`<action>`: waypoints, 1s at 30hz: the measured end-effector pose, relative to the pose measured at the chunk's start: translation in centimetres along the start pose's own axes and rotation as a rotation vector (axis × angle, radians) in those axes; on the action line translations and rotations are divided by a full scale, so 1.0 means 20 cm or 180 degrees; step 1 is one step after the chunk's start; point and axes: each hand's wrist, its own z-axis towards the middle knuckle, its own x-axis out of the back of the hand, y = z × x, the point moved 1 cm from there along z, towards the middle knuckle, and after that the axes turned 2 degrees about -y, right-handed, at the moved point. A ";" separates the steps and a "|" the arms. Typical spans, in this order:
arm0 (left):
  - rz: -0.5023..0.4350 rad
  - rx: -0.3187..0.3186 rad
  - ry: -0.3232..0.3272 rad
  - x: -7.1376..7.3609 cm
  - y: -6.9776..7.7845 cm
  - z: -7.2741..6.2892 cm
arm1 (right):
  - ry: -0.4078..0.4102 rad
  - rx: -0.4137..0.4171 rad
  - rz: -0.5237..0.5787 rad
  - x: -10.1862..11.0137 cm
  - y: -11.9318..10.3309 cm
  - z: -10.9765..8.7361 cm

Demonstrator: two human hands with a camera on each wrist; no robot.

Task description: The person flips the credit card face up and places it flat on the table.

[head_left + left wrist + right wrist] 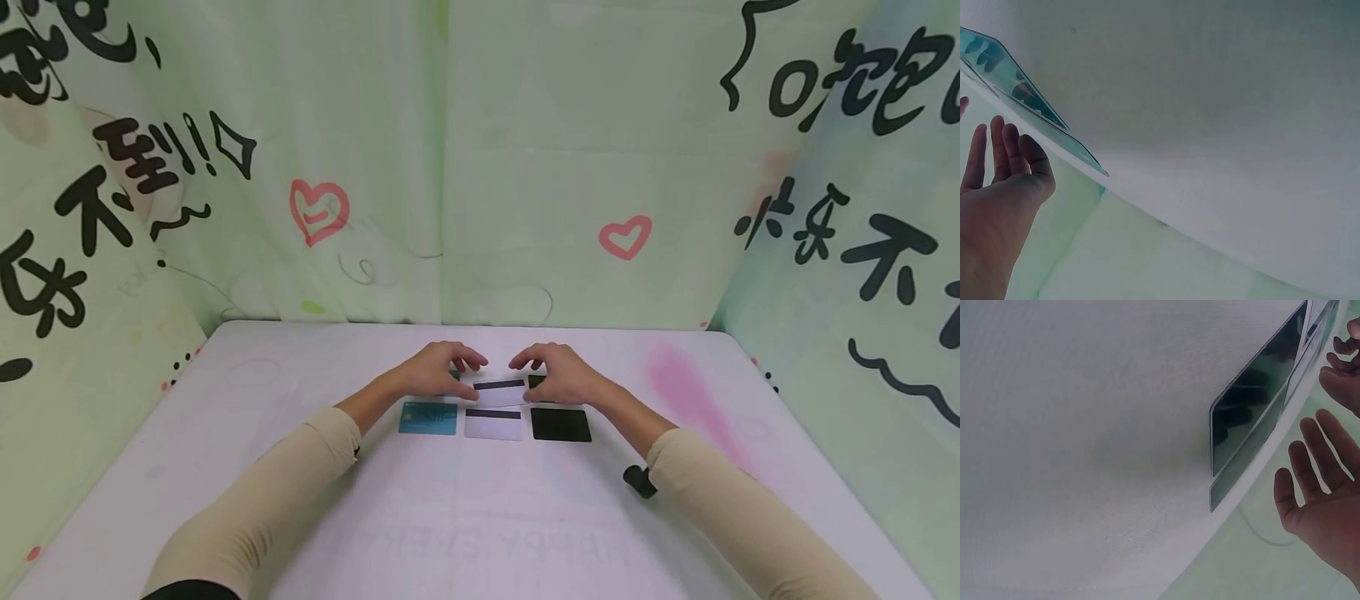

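Observation:
Cards lie in two rows on the table: a blue card [427,419], a white card with a black stripe [492,427] and a black card [562,425] in front. Behind them lie another striped white card [499,395], a dark card [536,381] and a mostly hidden bluish card [454,375]. My left hand [438,369] has its thumb at the left edge of the back white card. At that card's right edge is the thumb of my right hand [558,372]. Both hands' fingers are loosely bent above the back row. Glossy black card [1250,394] surfaces mirror fingers in the right wrist view.
The white table [450,517] has a pink patch [690,392] at right. A green curtain [517,192] with hearts and black writing hangs behind and along both sides. A black strap [640,481] shows by the right sleeve.

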 end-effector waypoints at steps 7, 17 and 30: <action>-0.0006 0.0024 -0.0022 0.00 0.01 -0.02 | -0.0119 -0.0028 -0.0083 -0.04 0.01 0.02; -0.0023 0.0057 -0.0035 0.01 0.01 -0.02 | -0.0111 -0.0001 -0.0166 -0.06 0.01 0.04; 0.0090 0.0070 -0.0057 -0.01 0.02 0.00 | -0.0020 0.0124 -0.0137 -0.07 0.02 0.05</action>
